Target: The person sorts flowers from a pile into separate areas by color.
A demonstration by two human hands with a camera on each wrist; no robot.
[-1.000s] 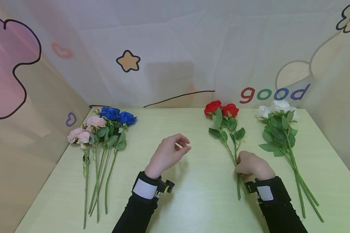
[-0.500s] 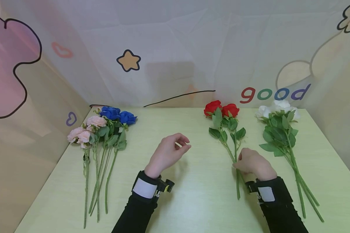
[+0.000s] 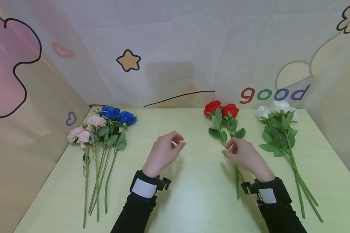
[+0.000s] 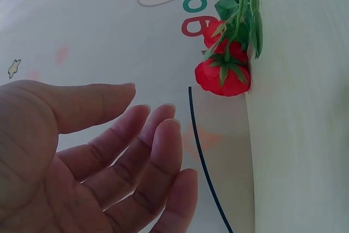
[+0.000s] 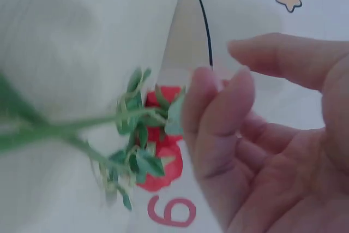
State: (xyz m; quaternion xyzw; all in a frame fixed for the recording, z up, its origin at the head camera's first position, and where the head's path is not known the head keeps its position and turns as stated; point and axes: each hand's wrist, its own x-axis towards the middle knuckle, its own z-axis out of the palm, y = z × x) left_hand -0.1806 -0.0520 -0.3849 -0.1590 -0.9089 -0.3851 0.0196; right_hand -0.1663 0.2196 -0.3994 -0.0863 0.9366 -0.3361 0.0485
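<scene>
Two red roses lie on the table with their green stems pointing toward the person. Over those stems hovers the right hand, its fingers loosely bent and a gap between thumb and fingertips. In the right wrist view nothing is between its fingers, and the rose stems pass beside them. The left hand is held above the middle of the table, fingers relaxed and holding nothing. Its curved fingers and thumb stand apart in the left wrist view.
White roses with long stems lie at the right. On the left are pink flowers and blue roses, their stems side by side. A printed cloth hangs behind the table.
The right hand has let go of the red rose stems, lifting and moving slightly up and left. The left hand has shifted a little left. The flowers stay put.
</scene>
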